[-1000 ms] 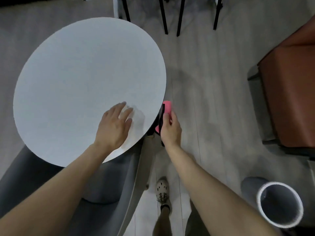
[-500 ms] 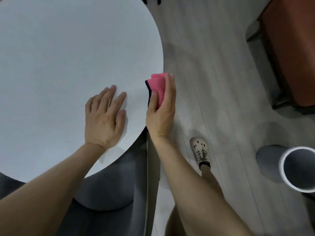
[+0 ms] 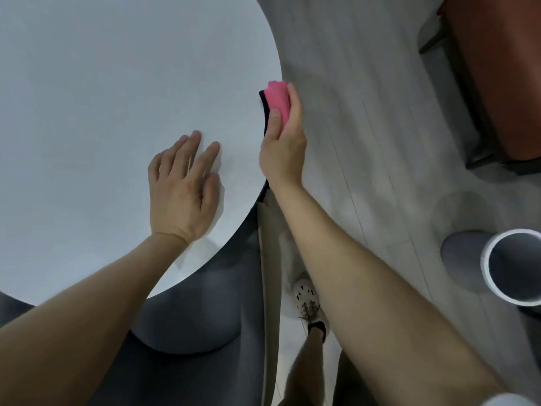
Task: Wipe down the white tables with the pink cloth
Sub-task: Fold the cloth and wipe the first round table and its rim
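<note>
Pink cloth [image 3: 277, 98] within right hand [image 3: 283, 148]

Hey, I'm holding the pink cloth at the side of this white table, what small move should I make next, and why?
Probably slide the pink cloth a little further along the rim of the white table. Your right hand grips it folded against the table's right edge, so the edge is what it meets now, and your left hand lies flat on the top, as if to steady it.
</note>
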The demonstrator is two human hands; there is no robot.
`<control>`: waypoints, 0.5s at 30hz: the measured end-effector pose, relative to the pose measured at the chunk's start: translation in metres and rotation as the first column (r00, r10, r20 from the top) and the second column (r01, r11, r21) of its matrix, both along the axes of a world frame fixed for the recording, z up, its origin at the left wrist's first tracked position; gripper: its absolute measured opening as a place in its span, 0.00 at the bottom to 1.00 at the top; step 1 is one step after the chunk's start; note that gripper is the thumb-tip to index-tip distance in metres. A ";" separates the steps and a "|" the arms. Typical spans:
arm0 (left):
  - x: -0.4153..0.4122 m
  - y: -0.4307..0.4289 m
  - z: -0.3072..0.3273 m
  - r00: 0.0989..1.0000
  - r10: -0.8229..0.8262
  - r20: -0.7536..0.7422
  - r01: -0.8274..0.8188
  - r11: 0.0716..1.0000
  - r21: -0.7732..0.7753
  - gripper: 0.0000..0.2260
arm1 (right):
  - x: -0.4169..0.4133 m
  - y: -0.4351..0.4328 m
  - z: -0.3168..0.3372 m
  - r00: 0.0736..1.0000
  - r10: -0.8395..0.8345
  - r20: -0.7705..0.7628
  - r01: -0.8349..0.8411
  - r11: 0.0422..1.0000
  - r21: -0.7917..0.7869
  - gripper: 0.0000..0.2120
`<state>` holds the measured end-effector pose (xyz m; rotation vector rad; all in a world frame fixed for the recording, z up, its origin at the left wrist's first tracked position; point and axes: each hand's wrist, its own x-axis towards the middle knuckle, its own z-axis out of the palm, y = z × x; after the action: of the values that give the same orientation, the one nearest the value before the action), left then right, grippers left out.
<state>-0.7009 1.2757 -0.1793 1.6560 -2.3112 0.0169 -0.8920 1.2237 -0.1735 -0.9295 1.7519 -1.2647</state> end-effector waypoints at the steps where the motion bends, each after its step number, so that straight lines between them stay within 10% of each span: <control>1: 0.000 0.001 0.001 1.000 0.003 0.001 -0.003 1.000 0.003 0.22 | 0.007 0.012 0.003 0.999 -0.040 0.014 0.040 0.999 -0.009 0.23; 8: -0.002 0.003 0.004 1.000 0.009 0.011 -0.009 1.000 0.022 0.23 | 0.091 0.148 0.022 0.963 -0.268 0.016 0.267 0.963 0.036 0.20; 15: 0.000 0.002 0.000 0.999 0.008 0.052 -0.008 1.000 -0.005 0.22 | -0.028 -0.038 0.013 0.993 -0.112 -0.029 0.112 0.994 -0.003 0.17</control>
<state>-0.7009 1.2782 -0.1793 1.6812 -2.3410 0.0688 -0.9196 1.1857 -0.1607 -0.8650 1.8485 -1.3297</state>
